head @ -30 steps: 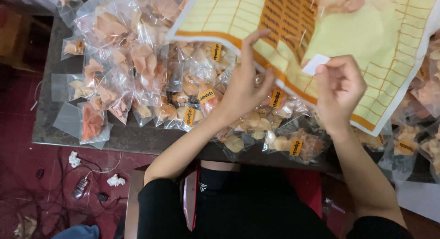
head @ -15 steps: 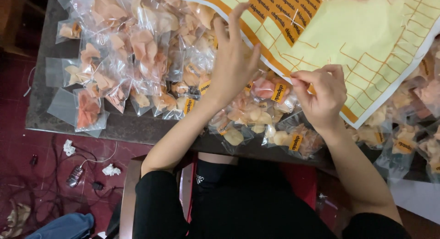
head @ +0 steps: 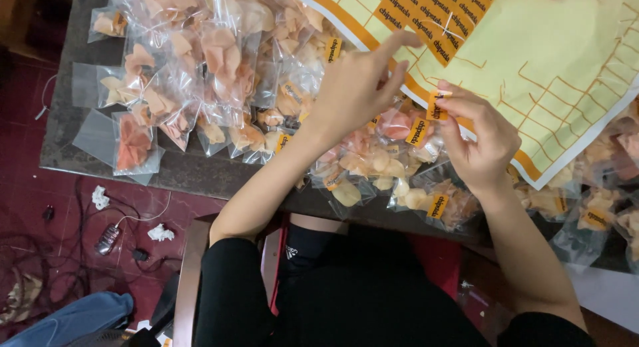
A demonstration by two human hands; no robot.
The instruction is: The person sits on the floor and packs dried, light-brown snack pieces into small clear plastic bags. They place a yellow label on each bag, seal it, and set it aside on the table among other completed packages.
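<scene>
Orange rectangular sticker (head: 437, 105) with dark print, pinched by right hand (head: 480, 142).

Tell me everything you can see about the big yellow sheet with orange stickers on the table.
The sticker sheet is a large pale yellow backing sheet with an orange border. It looks like glossy paper. Small orange rectangular stickers remain in rows near its upper middle; the rest shows only thin orange outlines where stickers were peeled off. It lies flat but askew on top of the clear snack bags, its lower edge slanting. The left hand reaches onto its edge, and the right hand holds one peeled sticker beside it.
</scene>
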